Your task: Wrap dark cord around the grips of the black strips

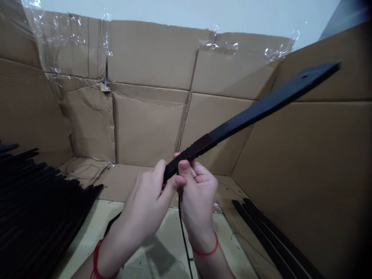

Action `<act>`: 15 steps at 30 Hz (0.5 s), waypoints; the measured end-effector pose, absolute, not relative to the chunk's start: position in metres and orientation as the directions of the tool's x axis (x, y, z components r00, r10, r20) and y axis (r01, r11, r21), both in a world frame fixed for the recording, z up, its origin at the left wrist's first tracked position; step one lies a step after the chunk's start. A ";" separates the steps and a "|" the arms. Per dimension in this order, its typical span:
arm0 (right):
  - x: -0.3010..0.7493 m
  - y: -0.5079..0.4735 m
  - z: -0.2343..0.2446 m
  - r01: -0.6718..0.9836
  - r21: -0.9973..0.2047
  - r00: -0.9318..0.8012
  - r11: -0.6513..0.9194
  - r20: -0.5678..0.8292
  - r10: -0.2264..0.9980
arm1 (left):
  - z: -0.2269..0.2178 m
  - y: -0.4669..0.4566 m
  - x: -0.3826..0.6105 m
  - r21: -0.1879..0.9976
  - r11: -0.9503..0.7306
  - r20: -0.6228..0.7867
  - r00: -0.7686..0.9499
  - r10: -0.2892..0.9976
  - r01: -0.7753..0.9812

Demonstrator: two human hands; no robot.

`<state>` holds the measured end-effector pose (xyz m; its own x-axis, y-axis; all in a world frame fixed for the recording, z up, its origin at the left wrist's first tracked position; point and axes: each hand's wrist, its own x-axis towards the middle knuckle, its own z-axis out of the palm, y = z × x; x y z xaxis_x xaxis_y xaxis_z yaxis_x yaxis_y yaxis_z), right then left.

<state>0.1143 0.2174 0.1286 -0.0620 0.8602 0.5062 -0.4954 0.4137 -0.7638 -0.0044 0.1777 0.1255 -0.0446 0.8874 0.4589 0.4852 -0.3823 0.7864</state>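
The left hand point(142, 197) and the right hand point(199, 197) are both holding a firm grip on the lower end of a flat black strip point(255, 108), with the fingers curled round it and the thumbs pressing in close together. Neither grip is standing open. The strip is rising at a tilt from between the hands, up and to the right, with a small hole near its far tip. A ridged, wrapped-looking section is showing just above the hands, though the fingers are hiding too much of it to be sure how it is made. A thin black cord point(183, 236) is hanging from beneath the hands. A large stack of black strips point(35, 201) is lying at the left, while only a few black strips point(267, 236) are lying at the right. Taped cardboard walls point(148, 50) are rising behind, a coil of fine wire point(81, 172) is lying on the cardboard floor point(128, 182), and a pale sheet point(95, 221) is spreading below the hands.
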 end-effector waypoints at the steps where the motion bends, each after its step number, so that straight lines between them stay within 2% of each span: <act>1: 0.115 0.217 0.129 -0.488 -0.786 -0.115 0.379 0.489 0.865 | 0.126 0.177 -0.006 0.772 -0.396 0.461 -0.008 0.888 0.497; 3: 0.118 0.216 0.131 -0.450 -0.826 -0.252 0.340 0.482 0.839 | 0.125 0.176 -0.010 0.811 -0.429 0.398 0.163 0.903 0.398; 4: 0.119 0.216 0.132 -0.436 -0.823 -0.257 0.364 0.502 0.826 | 0.125 0.176 -0.011 0.833 -0.435 0.375 0.229 0.898 0.342; 5: 0.119 0.216 0.132 -0.435 -0.801 -0.203 0.411 0.532 0.822 | 0.125 0.177 -0.011 0.837 -0.436 0.377 0.229 0.897 0.331; 7: 0.118 0.215 0.132 -0.465 -0.746 -0.067 0.476 0.566 0.822 | 0.125 0.178 -0.008 0.787 -0.427 0.466 0.025 0.884 0.445; 9: 0.118 0.215 0.131 -0.501 -0.750 -0.113 0.432 0.551 0.827 | 0.124 0.178 -0.003 0.767 -0.390 0.511 -0.118 0.851 0.509; 10: 0.118 0.215 0.131 -0.503 -0.775 -0.199 0.383 0.535 0.821 | 0.124 0.178 0.000 0.797 -0.382 0.472 -0.087 0.877 0.467; 12: 0.119 0.215 0.131 -0.494 -0.807 -0.308 0.324 0.511 0.802 | 0.124 0.178 0.003 0.869 -0.378 0.371 0.085 0.925 0.320; 13: 0.119 0.216 0.131 -0.504 -0.801 -0.298 0.324 0.513 0.805 | 0.124 0.177 0.004 0.874 -0.385 0.364 0.126 0.923 0.297; 15: 0.119 0.217 0.130 -0.556 -0.756 -0.190 0.345 0.520 0.833 | 0.123 0.178 0.002 0.806 -0.435 0.459 0.040 0.887 0.402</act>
<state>0.1189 0.2173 0.1304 -0.1903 0.8329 0.5197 -0.5562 0.3447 -0.7562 0.0023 0.1782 0.1230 0.0399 0.8874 0.4592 0.4016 -0.4351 0.8059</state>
